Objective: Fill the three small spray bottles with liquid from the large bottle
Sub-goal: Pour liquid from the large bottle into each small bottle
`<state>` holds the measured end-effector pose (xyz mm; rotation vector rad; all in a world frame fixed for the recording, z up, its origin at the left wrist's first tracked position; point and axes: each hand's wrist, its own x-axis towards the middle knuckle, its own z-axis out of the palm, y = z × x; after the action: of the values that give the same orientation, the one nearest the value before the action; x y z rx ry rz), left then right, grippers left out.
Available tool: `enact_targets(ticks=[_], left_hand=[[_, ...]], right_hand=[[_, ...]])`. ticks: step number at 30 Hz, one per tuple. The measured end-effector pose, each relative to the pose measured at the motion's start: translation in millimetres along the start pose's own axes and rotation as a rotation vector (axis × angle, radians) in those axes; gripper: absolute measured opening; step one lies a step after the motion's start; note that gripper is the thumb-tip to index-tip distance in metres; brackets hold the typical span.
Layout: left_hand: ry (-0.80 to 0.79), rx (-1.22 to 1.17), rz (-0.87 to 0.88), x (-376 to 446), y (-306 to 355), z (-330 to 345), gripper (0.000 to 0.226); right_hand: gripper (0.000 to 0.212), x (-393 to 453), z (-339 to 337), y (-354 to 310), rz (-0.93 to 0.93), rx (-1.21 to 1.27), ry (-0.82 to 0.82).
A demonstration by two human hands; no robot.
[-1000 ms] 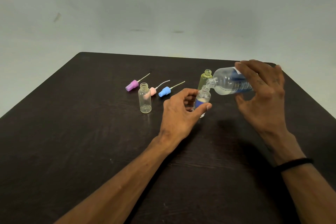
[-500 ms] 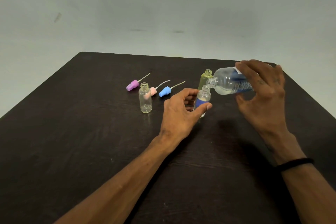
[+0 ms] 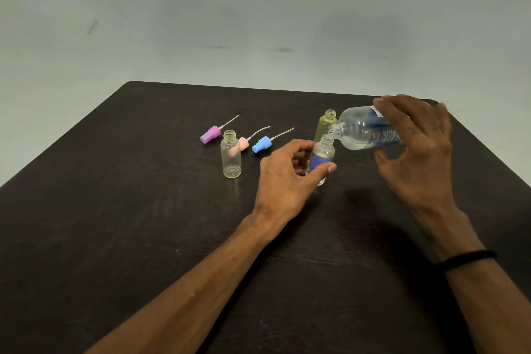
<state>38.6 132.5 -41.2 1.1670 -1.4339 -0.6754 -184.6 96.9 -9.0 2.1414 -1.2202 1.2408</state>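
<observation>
Dark wood surface (image 3: 115, 238). Toward its right edge, the left hand (image 3: 284, 178) pinches a small blue-tinted bottle (image 3: 321, 158), partly filled. The right hand (image 3: 413, 146) curls round the tilted large bottle (image 3: 365, 132), mouth at its neck. Behind stands a yellowish bottle (image 3: 326, 125), seemingly filled. Further left, a clear bottle (image 3: 231, 156) looks empty.

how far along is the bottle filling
Done, apparently: the yellowish bottle behind, though its level is hard to read. In hand: the right hand tips the large bottle into the small bottle gripped by the left hand. Left: the clear bottle, seemingly empty.
</observation>
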Motion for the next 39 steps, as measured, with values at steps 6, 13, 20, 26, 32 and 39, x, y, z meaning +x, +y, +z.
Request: enact_targets(ticks=[6,13,20,26,32,39], left_hand=[[-0.002,-0.005,-0.002,0.0,0.4,-0.5,0.045],[0.009,-0.008,0.0,0.3,0.3,0.1,0.045],[0.019,-0.013,0.0,0.3,0.0,0.4,0.044],[0.015,-0.012,-0.003,0.5,0.3,0.1,0.044],[0.011,-0.016,-0.008,0.4,-0.5,0.6,0.045],[0.017,-0.022,-0.011,0.6,0.2,-0.3,0.044]], right_hand=[[0.078,0.4,0.2,-0.5,0.0,-0.004,0.001],[0.077,0.7,0.0,-0.2,-0.01,0.0,0.005],[0.076,0.5,0.4,-0.3,-0.013,-0.002,0.008],[0.078,0.2,-0.4,-1.0,-0.002,0.001,-0.007],[0.077,0.2,0.7,-0.4,-0.01,0.001,-0.009],[0.078,-0.9,1.9,2.5,-0.009,0.007,-0.007]])
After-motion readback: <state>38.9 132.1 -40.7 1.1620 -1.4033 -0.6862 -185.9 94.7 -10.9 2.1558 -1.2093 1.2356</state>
